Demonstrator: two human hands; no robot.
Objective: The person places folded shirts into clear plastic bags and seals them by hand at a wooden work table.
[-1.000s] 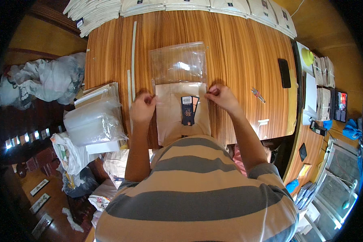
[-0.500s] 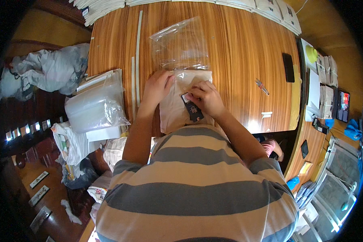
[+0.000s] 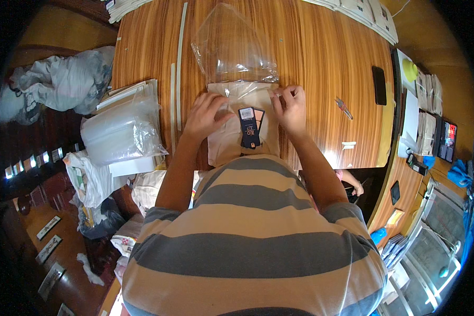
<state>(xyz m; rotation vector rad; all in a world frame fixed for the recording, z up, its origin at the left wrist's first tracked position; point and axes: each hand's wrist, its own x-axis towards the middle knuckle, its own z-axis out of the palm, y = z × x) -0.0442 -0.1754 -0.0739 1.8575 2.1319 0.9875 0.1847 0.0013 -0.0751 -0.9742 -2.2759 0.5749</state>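
Observation:
A folded beige cloth [image 3: 221,141] lies right in front of me on the table. Black hang tags [image 3: 249,129] rest on it, one with a white label and one with a pinkish panel. Beyond the cloth a clear plastic bag [image 3: 234,55] spreads flat, its near part reaching over the cloth's far end. My left hand [image 3: 204,115] lies at the cloth's left edge, fingers stretched and apart from the thumb. At the far right corner my right hand [image 3: 291,109] pinches the edge of the plastic bag between thumb and fingers.
A stack of clear bags [image 3: 122,129] sits at the table's left edge. Small snips [image 3: 344,108] and a black phone [image 3: 378,86] lie to the right. Packed bundles [image 3: 361,16] line the far edge. Another person's hand [image 3: 357,188] shows below the table's right side.
My right hand has let go of the hang tag and moved right to the bag's edge. The tags now lie flat on the cloth. My left hand's fingers have spread.

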